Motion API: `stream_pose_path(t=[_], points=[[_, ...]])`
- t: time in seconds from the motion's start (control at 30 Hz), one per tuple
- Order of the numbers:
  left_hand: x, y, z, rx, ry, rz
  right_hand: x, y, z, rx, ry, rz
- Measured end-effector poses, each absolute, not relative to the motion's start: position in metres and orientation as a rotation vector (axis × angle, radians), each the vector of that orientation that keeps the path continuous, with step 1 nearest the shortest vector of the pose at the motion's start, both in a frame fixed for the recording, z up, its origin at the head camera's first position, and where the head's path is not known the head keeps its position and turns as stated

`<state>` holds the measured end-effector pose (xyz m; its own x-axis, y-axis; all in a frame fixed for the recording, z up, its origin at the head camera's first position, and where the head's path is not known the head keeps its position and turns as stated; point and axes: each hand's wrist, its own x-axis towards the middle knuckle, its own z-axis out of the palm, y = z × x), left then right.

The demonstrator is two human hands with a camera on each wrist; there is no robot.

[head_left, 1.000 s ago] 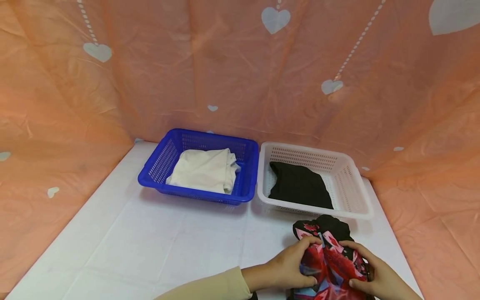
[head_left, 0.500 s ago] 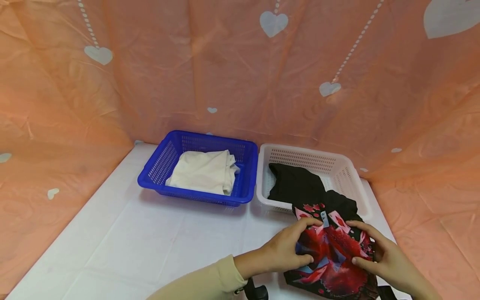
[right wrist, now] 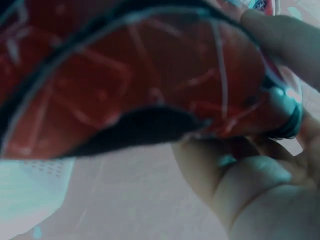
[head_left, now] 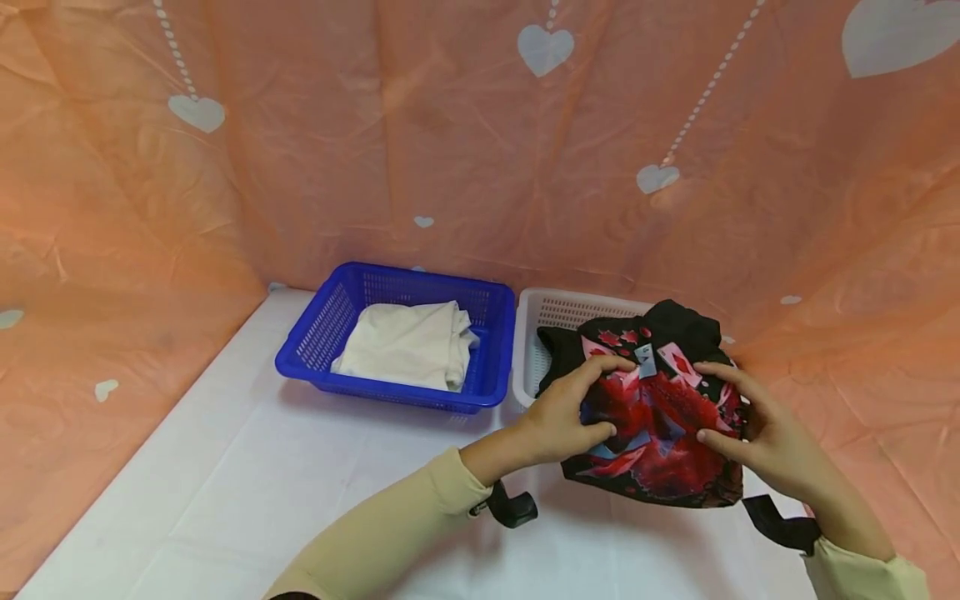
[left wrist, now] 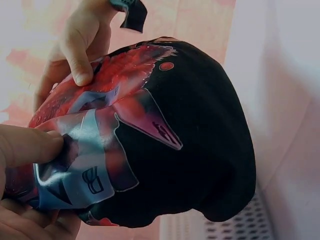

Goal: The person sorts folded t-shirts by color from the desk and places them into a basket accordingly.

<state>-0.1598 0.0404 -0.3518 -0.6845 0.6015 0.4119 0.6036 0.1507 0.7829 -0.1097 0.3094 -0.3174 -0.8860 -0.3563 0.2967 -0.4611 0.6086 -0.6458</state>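
Note:
A folded black garment point(head_left: 660, 442) with a shiny red print is held up in both hands, above the front part of the white basket point(head_left: 529, 350). My left hand point(head_left: 558, 412) grips its left edge, thumb on the print and fingers underneath, as the left wrist view shows. On the opposite edge my right hand point(head_left: 772, 442) holds it with the thumb on top; in the right wrist view, other fingers lie beneath the cloth point(right wrist: 165, 75). Inside the white basket lies a folded black cloth point(head_left: 553, 352), now mostly hidden by the garment.
Left of the white basket stands a blue basket point(head_left: 300, 358) with folded white cloth point(head_left: 405, 346) in it. Both baskets sit on a white-covered table point(head_left: 247, 467). An orange curtain point(head_left: 450, 150) with pale hearts hangs behind and at the sides.
Both hands have carried the printed garment forward from the table's front, up over the white basket. It now covers much of that basket and the black cloth inside.

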Motion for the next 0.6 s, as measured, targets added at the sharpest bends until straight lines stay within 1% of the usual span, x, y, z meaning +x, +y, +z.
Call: stream_pose_path(t=[0.33, 0.6], points=[[-0.184, 0.035, -0.333, -1.172, -2.352, -1.59, -0.133, 0.304, -0.297, 0.64, -2.679, 1.105], [-0.202, 0.038, -0.327, -1.111, -2.277, -1.57, -0.151, 0.298, -0.291, 0.546, -2.624, 1.081]])
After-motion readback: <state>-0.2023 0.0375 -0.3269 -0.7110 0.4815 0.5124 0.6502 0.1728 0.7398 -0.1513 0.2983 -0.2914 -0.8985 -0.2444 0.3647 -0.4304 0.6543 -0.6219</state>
